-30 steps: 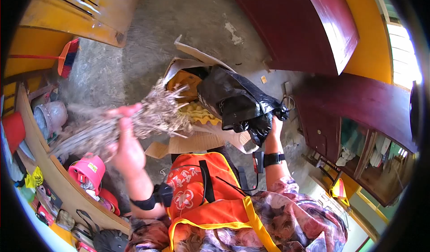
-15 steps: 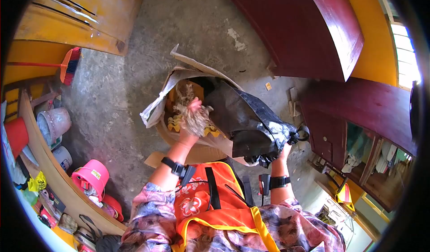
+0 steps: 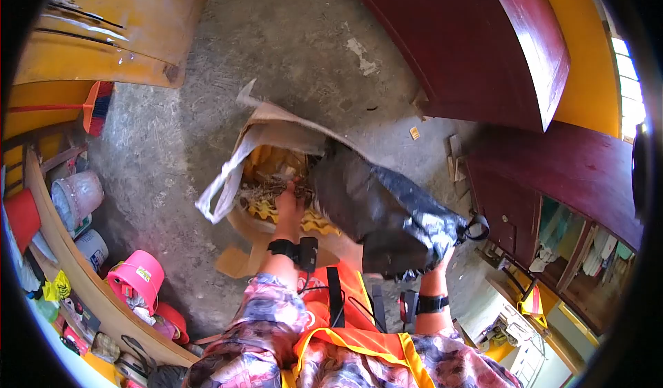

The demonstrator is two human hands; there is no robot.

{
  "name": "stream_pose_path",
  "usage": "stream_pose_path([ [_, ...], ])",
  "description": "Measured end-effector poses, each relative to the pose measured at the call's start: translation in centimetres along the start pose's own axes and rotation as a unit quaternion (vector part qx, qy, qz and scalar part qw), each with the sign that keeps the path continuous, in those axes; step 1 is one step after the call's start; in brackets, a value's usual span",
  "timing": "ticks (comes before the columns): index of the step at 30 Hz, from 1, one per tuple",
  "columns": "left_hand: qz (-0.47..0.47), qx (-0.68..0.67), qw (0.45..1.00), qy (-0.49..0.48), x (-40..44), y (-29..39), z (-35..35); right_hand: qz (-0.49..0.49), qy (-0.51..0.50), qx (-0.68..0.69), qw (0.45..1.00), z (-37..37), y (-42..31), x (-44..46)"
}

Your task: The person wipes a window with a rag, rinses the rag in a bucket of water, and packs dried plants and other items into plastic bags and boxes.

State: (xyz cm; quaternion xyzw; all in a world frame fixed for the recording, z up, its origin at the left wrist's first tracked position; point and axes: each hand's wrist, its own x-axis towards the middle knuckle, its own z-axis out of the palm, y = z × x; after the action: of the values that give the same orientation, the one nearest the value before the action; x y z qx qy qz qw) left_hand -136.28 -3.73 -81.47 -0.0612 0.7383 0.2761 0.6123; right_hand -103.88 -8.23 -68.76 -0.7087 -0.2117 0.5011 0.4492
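Note:
My left hand point(image 3: 293, 196) reaches down into an open cardboard box point(image 3: 238, 265), among dry, brown, straw-like material point(image 3: 271, 186). Its fingers are blurred and partly hidden there, so their grip does not show. A yellow wavy-edged tray point(image 3: 266, 212) lies just below that hand inside the box. My right hand point(image 3: 442, 258) is closed on the gathered end of a black plastic bag point(image 3: 387, 222), which spreads over the box's right side. A pale torn flap point(image 3: 231, 174) stands up along the left rim.
At the left, a pink bucket point(image 3: 138, 277), a whitish bucket point(image 3: 77, 196) and a broom point(image 3: 98, 108) stand by a curved wooden board point(image 3: 103, 288). Dark red furniture point(image 3: 456, 50) is at the upper right. Wood scraps point(image 3: 454, 157) lie on the concrete floor point(image 3: 276, 36).
My left hand has gone lower into the box; the dry bundle it held up is now down among the contents. My right hand keeps its hold on the black bag.

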Motion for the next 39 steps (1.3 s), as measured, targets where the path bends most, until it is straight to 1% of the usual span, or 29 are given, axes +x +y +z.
stream_pose_path([
  [1, -0.090, -0.289, 0.953, -0.011, -0.5, 0.8, -0.5, 0.022, -0.001, 0.049, 0.999, -0.8, 0.6, 0.2],
  [2, -0.095, -0.286, 0.953, -0.006, 2.5, -1.2, -1.4, 0.007, -0.051, 0.021, 0.998, -1.0, 1.0, 0.4],
  [3, 0.129, 0.055, 0.987, -0.078, 7.6, -4.4, -2.5, -0.004, -0.060, -0.029, 0.998, -1.6, 1.3, 0.3],
  [4, 0.336, 0.386, 0.848, -0.138, 10.9, -5.7, -2.9, -0.016, -0.065, -0.057, 0.996, -1.3, 0.9, 0.4],
  [6, 0.364, 0.307, 0.848, -0.233, 13.1, -3.7, -1.7, -0.048, -0.084, -0.131, 0.987, 0.1, -0.5, -0.1],
  [7, 0.333, 0.273, 0.870, -0.241, 13.7, -2.9, -0.9, -0.050, -0.093, -0.154, 0.982, 0.4, -1.0, -0.6],
  [9, 0.267, 0.215, 0.913, -0.221, 14.2, -1.7, 0.9, 0.012, -0.025, 0.033, 0.999, 0.4, -0.8, -1.6],
  [10, 0.247, 0.197, 0.923, -0.219, 14.4, -1.3, 1.5, 0.032, 0.016, 0.128, 0.991, 0.5, -0.6, -2.0],
  [11, 0.232, 0.181, 0.930, -0.221, 14.9, -1.1, 1.7, 0.048, 0.016, 0.135, 0.990, 1.2, -1.3, -3.1],
  [14, 0.177, 0.137, 0.940, -0.258, 14.9, -0.8, 1.4, 0.052, -0.038, 0.075, 0.995, 3.6, -3.9, -4.5],
  [16, 0.134, 0.098, 0.941, -0.295, 13.6, -0.3, 0.2, 0.032, -0.085, 0.019, 0.996, 5.7, -6.0, -4.7],
  [20, 0.085, 0.000, 0.939, -0.333, 6.3, 2.7, -3.5, -0.060, -0.177, -0.092, 0.978, 11.0, -9.5, -4.5],
  [22, 0.084, -0.030, 0.943, -0.321, 2.5, 4.9, -4.8, 0.025, -0.154, -0.039, 0.987, 11.0, -9.0, -4.2],
  [23, 0.071, -0.036, 0.952, -0.296, 1.9, 5.5, -5.4, 0.017, -0.157, -0.103, 0.982, 12.0, -9.3, -4.0],
  [24, 0.057, -0.043, 0.959, -0.274, 1.9, 5.5, -5.8, -0.051, -0.149, -0.113, 0.981, 13.0, -9.6, -4.9],
  [25, -0.019, -0.083, 0.969, -0.234, 4.9, 3.7, -6.8, -0.073, -0.183, -0.211, 0.958, 13.9, -10.1, -5.0],
  [26, -0.017, -0.081, 0.969, -0.233, 3.1, 4.6, -7.9, -0.094, -0.214, -0.305, 0.923, 14.6, -10.6, -4.9],
  [28, 0.036, -0.201, 0.956, -0.210, -1.6, 6.1, -10.3, -0.117, -0.234, -0.378, 0.888, 15.8, -10.0, -4.2],
  [29, 0.052, -0.139, 0.973, -0.179, -4.1, 6.9, -11.4, -0.153, -0.266, -0.382, 0.872, 16.6, -10.2, -4.0],
  [30, 0.102, -0.095, 0.982, -0.130, -6.9, 7.7, -11.7, -0.188, -0.295, -0.385, 0.854, 17.3, -10.5, -4.0],
  [31, 0.161, -0.055, 0.978, -0.117, -9.4, 8.6, -11.9, -0.193, -0.290, -0.384, 0.855, 17.8, -10.4, -3.6],
  [32, 0.218, -0.014, 0.971, -0.101, -11.7, 8.9, -12.3, -0.153, -0.272, -0.383, 0.869, 18.2, -10.2, -3.5],
  [33, 0.286, 0.035, 0.951, -0.111, -13.7, 8.9, -12.2, -0.113, -0.254, -0.381, 0.882, 18.4, -10.3, -3.7],
  [34, 0.356, 0.081, 0.923, -0.119, -15.1, 9.0, -11.9, -0.118, -0.251, -0.379, 0.883, 19.1, -11.3, -4.1],
  [35, 0.480, 0.189, 0.849, -0.115, -15.8, 9.0, -11.5, -0.110, -0.225, -0.377, 0.892, 19.7, -12.4, -5.0],
  [36, 0.559, 0.296, 0.774, -0.028, -16.8, 8.8, -10.7, -0.102, -0.199, -0.376, 0.899, 20.0, -13.4, -5.7],
  [37, 0.480, 0.238, 0.844, -0.040, -16.8, 8.5, -9.9, -0.093, -0.181, -0.342, 0.917, 19.9, -13.6, -5.9],
  [38, 0.394, 0.177, 0.901, -0.052, -15.7, 7.9, -9.3, -0.099, -0.180, -0.339, 0.918, 19.5, -13.7, -6.0],
  [39, 0.377, 0.147, 0.915, 0.009, -13.6, 7.2, -8.7, -0.105, -0.200, -0.329, 0.917, 18.8, -13.9, -5.9],
])
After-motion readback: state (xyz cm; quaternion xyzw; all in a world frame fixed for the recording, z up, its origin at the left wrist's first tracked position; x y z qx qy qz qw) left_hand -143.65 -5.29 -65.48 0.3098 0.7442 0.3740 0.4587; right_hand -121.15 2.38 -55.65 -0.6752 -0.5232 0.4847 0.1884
